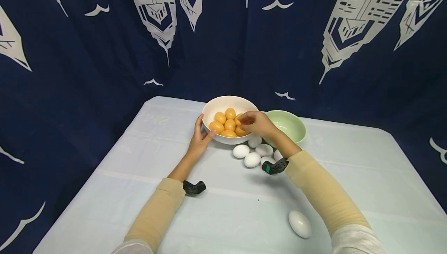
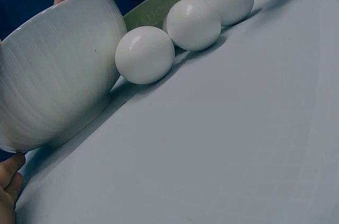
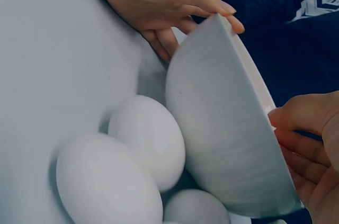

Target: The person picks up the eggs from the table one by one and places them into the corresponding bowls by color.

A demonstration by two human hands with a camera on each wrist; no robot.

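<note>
In the head view a white bowl holds several orange eggs. My left hand grips the bowl's left side, its thumb at the near rim; the right wrist view shows this hand with fingers under the rim. My right hand reaches over the bowl's right rim, bent fingers among the orange eggs at that side. Seen from the right wrist, the thumb of this hand is at the rim and the other fingertips are hidden. Whether they pinch an egg is not visible.
Several white eggs lie clustered on the table in front of the bowls. A green bowl stands right of the white one, partly behind my right arm. One white egg lies apart near the front. A dark blue printed curtain hangs behind.
</note>
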